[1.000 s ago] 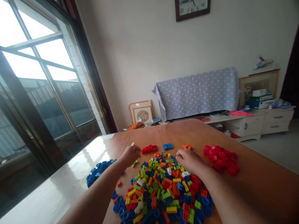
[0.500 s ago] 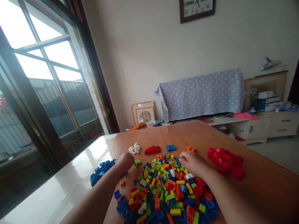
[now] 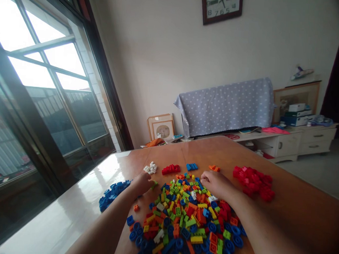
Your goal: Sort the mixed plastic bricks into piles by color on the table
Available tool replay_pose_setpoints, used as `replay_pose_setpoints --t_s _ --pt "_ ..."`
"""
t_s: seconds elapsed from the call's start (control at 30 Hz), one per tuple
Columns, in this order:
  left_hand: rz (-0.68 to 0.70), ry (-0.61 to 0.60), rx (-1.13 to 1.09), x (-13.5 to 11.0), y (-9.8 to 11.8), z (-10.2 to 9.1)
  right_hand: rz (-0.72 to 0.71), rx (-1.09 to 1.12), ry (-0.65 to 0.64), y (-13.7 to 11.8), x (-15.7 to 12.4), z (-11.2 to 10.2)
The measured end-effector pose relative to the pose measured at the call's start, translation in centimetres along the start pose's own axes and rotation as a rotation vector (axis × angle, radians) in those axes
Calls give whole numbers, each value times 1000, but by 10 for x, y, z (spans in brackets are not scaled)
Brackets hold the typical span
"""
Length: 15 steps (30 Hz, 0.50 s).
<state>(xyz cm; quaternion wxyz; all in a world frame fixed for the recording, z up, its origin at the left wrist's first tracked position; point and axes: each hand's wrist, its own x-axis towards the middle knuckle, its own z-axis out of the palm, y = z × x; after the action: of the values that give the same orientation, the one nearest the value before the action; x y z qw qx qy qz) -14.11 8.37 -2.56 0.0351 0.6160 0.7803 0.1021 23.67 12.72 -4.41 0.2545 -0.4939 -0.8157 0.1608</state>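
Observation:
My left hand is at the left edge of the mixed heap of toy building bricks, fingers bent together. Right at its fingertips lie light green bricks, partly covered by the hand; whether it grips one is hidden. My right hand rests over the upper right of the heap with its fingers curled in. Anything inside that hand is out of sight. Just beyond it are a few orange bricks. The heap mixes green, yellow, orange, red, white and blue bricks with blue rings.
On the wooden table are sorted groups: blue pieces at left, white bricks, a red row, blue bricks and a large red pile at right. One orange brick lies apart.
My left hand has shifted onto the green bricks and now covers more of them. My right hand stays curled in the same place over the heap. The view has turned slightly.

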Motion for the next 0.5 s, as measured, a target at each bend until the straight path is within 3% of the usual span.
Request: replay_pose_setpoints --t_s 0.27,0.5 --pt "100 -38 13 8 2 18 8 7 -15 -1 0 0" --pt "96 -19 15 7 5 19 4 23 -39 -6 -2 -4"
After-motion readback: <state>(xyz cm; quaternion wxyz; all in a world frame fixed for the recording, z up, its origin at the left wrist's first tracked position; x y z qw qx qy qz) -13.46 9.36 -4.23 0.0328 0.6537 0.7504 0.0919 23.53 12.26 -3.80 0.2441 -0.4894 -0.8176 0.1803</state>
